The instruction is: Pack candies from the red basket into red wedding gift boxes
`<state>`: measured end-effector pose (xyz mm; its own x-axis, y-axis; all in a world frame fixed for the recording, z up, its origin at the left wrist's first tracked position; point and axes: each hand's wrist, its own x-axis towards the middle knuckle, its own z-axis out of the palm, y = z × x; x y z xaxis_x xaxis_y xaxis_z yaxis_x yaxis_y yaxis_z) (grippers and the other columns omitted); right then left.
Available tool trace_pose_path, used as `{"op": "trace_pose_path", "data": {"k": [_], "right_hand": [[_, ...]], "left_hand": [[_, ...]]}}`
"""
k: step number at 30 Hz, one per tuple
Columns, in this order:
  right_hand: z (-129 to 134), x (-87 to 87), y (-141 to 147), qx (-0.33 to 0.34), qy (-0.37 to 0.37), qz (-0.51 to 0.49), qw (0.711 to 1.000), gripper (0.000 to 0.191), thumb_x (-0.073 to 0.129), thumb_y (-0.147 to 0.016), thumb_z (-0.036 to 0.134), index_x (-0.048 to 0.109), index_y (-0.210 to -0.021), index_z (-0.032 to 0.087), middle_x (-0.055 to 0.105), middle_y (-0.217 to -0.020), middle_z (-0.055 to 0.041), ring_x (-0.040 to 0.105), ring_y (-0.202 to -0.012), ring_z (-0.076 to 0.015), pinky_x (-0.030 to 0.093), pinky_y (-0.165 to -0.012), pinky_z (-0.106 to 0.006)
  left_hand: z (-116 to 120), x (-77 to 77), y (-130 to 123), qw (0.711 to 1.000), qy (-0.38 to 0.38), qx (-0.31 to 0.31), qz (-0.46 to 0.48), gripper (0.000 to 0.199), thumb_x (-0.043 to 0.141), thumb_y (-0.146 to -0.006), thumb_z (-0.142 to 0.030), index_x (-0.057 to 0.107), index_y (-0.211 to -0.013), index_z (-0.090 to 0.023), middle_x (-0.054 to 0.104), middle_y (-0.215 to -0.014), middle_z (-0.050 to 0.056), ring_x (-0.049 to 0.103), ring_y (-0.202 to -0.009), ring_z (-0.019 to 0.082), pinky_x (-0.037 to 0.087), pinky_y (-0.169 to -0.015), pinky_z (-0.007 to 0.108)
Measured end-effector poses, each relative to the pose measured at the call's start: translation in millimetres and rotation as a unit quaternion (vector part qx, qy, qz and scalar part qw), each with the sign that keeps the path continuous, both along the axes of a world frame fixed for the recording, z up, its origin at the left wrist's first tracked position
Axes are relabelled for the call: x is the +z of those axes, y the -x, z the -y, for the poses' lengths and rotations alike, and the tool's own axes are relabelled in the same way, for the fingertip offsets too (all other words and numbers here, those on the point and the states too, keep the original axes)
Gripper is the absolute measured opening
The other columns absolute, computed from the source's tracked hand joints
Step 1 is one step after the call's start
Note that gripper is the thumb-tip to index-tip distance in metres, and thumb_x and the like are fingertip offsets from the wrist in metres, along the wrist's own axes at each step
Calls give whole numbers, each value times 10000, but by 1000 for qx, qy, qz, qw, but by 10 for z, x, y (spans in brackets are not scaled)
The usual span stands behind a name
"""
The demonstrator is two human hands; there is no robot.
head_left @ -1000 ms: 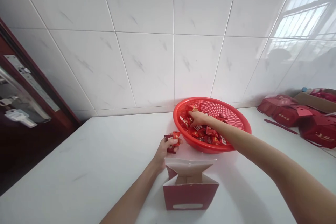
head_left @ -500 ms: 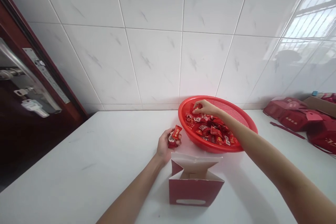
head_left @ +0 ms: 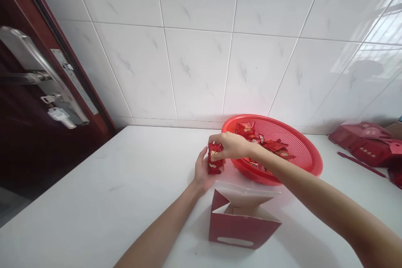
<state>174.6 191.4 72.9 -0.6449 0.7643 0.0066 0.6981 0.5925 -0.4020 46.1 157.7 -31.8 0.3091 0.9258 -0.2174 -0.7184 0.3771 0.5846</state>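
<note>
Red wrapped candies lie in my left hand, its fingers curled around them beside the basket. My right hand pinches a red candy packet and holds it right over the ones in my left hand. Behind my right forearm stands a red plastic basket with perforated walls, and several red-wrapped candies lie in it. Close in front of both hands is a dark red cardboard box, upright, its top flaps open. The forearm hides part of the basket.
Folded red boxes are piled at the right, with a dark red strap near them. A white tiled wall backs the white table. To the left is a dark red door with keys in its lock.
My right hand has come out of the basket with a candy packet and moved left to my left hand. The camera view has shifted slightly left.
</note>
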Motion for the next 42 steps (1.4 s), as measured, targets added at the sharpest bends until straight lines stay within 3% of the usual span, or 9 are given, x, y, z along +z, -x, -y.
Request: {"op": "trace_pose_path", "data": {"k": [4, 11, 15, 18, 22, 25, 32, 37, 42], "right_hand": [[5, -74, 46, -11, -54, 35, 998, 106, 700, -815, 276, 654, -865, 195, 648, -761, -11, 537, -660, -138, 315, -575, -253], [-164, 120, -299, -67, -70, -169, 981, 261, 626, -898, 337, 676, -1066, 144, 665, -785, -32, 568, -654, -132, 433, -642, -275], [-308, 187, -710, -147, -39, -86, 985, 258, 582, -907, 326, 665, -1083, 155, 709, -1034, -95, 623, -804, -164, 463, -685, -276], [-337, 114, -1020, -143, 27, -22, 989, 287, 652, -857, 377, 693, -1042, 161, 723, -1032, -103, 656, -837, -202, 483, -673, -284], [-267, -73, -1224, -124, 104, 71, 984, 685, 880, -588, 439, 701, -1217, 238, 706, -1190, -100, 675, -993, -292, 505, -715, -306], [-190, -207, -1163, -82, 118, 160, 977, 867, 896, -551, 344, 618, -1372, 338, 658, -1303, -75, 636, -1117, -327, 496, -746, -306], [-117, -299, -944, -30, 71, 155, 985, 382, 754, -718, 199, 736, -1092, 274, 699, -1001, -38, 647, -863, -216, 417, -650, -263], [-198, -299, -1020, -84, -10, 140, 987, 365, 689, -754, 117, 697, -1108, 207, 692, -1015, -97, 633, -907, -260, 392, -687, -293], [-278, -268, -1079, -118, -31, 104, 987, 365, 647, -872, 245, 668, -1234, 194, 709, -1164, -126, 655, -1037, -302, 461, -810, -333]], "left_hand": [[-12, -14, -16, 1000, -19, 13, 3, 337, 575, -912, -441, 649, -770, -145, 624, -621, 78, 561, -527, 165, 428, -464, 241], [-2, 24, 8, 1000, 10, -12, -6, 467, 467, -985, -499, 664, -818, -111, 649, -626, 99, 521, -456, 128, 446, -479, 227], [-20, 3, 18, 1000, 9, -8, -19, 451, 443, -1006, -463, 669, -840, -110, 655, -629, 96, 532, -448, 130, 446, -476, 221], [-39, -40, 25, 1000, 2, -9, -25, 447, 469, -995, -482, 676, -857, -110, 654, -639, 88, 538, -455, 126, 456, -485, 218], [-44, -55, 38, 1000, 4, -12, -29, 434, 491, -982, -485, 683, -889, -107, 663, -660, 96, 550, -475, 130, 473, -496, 224], [-44, -33, 42, 1000, 10, -19, -23, 431, 472, -991, -465, 684, -890, -103, 657, -651, 95, 553, -479, 136, 475, -490, 226], [-57, -25, 33, 999, 23, -19, -23, 471, 424, -1005, -463, 687, -861, -100, 661, -645, 111, 546, -472, 142, 478, -488, 234], [-42, -22, 30, 1000, 6, -18, -24, 471, 439, -1000, -467, 689, -849, -97, 655, -664, 107, 550, -488, 137, 478, -498, 229], [-50, -16, 27, 1000, 14, -11, -20, 492, 403, -1012, -464, 687, -856, -94, 653, -660, 109, 545, -482, 134, 473, -493, 226]]}}
